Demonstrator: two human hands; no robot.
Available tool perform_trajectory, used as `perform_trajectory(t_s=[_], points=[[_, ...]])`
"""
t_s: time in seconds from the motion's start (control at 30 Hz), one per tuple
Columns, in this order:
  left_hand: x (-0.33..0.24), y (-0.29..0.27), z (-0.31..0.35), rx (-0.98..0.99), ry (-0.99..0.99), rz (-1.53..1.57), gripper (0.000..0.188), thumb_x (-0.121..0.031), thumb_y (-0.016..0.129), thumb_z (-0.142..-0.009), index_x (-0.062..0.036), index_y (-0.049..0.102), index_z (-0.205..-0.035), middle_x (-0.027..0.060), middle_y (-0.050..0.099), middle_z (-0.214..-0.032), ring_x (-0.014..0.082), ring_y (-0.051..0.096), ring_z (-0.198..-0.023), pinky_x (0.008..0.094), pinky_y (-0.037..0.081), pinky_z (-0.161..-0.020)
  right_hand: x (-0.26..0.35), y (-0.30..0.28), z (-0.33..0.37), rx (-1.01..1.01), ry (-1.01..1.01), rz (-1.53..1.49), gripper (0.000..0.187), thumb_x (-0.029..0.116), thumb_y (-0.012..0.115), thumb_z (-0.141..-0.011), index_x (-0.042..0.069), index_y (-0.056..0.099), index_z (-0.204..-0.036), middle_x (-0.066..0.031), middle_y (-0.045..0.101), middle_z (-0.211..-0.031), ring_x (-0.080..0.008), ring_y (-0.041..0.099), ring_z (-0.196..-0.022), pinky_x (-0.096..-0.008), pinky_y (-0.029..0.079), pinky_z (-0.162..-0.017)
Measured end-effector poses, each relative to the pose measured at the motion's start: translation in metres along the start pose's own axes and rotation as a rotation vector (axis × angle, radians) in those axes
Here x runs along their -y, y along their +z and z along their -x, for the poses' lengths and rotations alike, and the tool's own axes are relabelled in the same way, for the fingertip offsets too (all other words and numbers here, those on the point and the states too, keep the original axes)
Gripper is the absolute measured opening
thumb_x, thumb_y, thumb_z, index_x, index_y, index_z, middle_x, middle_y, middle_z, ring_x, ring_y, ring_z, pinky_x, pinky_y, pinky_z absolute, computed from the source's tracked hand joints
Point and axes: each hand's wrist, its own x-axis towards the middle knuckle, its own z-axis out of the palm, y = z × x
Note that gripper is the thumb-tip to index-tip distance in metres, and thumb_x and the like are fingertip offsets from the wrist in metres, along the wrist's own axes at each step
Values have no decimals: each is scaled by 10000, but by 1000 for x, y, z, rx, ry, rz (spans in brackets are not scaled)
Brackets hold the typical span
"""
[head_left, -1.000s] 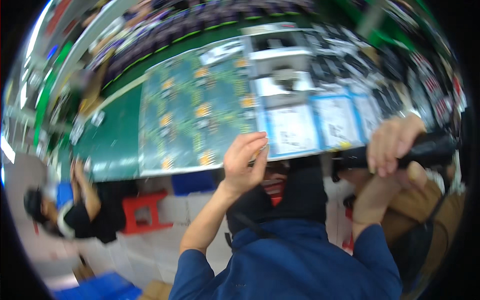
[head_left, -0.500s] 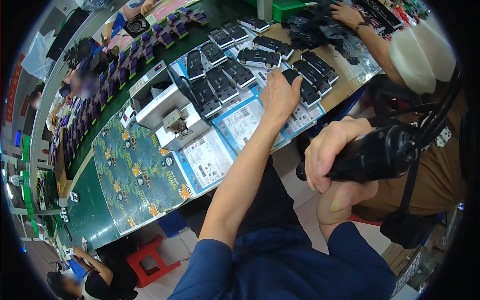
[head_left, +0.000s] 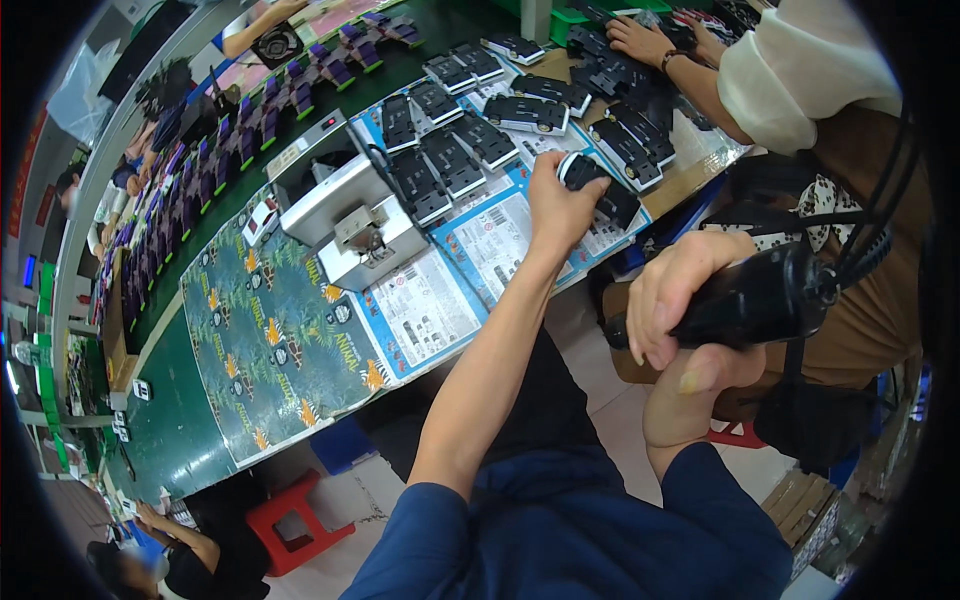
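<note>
My left hand (head_left: 562, 207) is closed on a toy car (head_left: 604, 193) with a black underside, tilted up at its near end over the printed sheets. In my right hand (head_left: 690, 290) is a black electric screwdriver (head_left: 765, 300), held sideways above the floor beside the bench, with cables running from its right end. Several more toy cars (head_left: 525, 113) with white bodies lie underside up, in rows beyond my left hand. Left of that hand stands a metal fixture (head_left: 370, 240) with a small block on its front.
Printed card sheets (head_left: 420, 310) and a patterned sheet (head_left: 270, 340) cover part of the green bench (head_left: 185, 435). A co-worker's hand (head_left: 640, 42) reaches into black parts (head_left: 625, 80) at the far right. A red stool (head_left: 295, 525) stands below; purple toys (head_left: 245, 140) line the far side.
My left hand has taken hold of a toy car and lifted its near end. The screwdriver has shifted slightly. The co-worker's arm has moved left and both hands now show.
</note>
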Motion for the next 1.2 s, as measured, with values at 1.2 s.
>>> perform_trajectory(t_s=[1.2], points=[[7,-251,155,-116,-282,805,279,-91,593,-976,11,543,-1232,213,655,-1199,268,703,-1004,378,616,-831,-132,117,-200,-382,38,219,197,130,751,-851,17,657,-720,-23,594,-539,-92,552,-410,-223,419,-402]])
